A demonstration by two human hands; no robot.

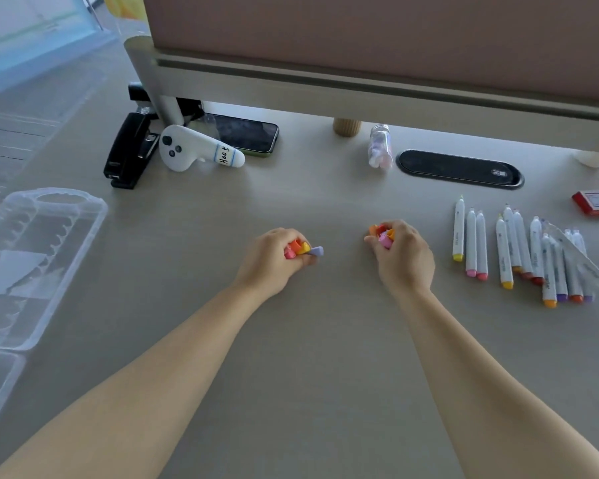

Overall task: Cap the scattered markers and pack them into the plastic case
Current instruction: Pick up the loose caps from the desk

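Both fists were down on the desk (325, 357): the left hand (274, 261) curled tight around a bunch of caps (300, 248), the right hand (403, 257) clenched on more caps (382, 236). The markers (519, 250) lay uncapped to the right, the plastic case (38, 261) open far left.

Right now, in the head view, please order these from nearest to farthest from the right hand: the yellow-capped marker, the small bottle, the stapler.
Measured from the right hand:
1. Yellow-capped marker, on its right, leftmost of the marker row.
2. Small bottle, beyond it, under the shelf edge.
3. Stapler, far left, past the left hand.
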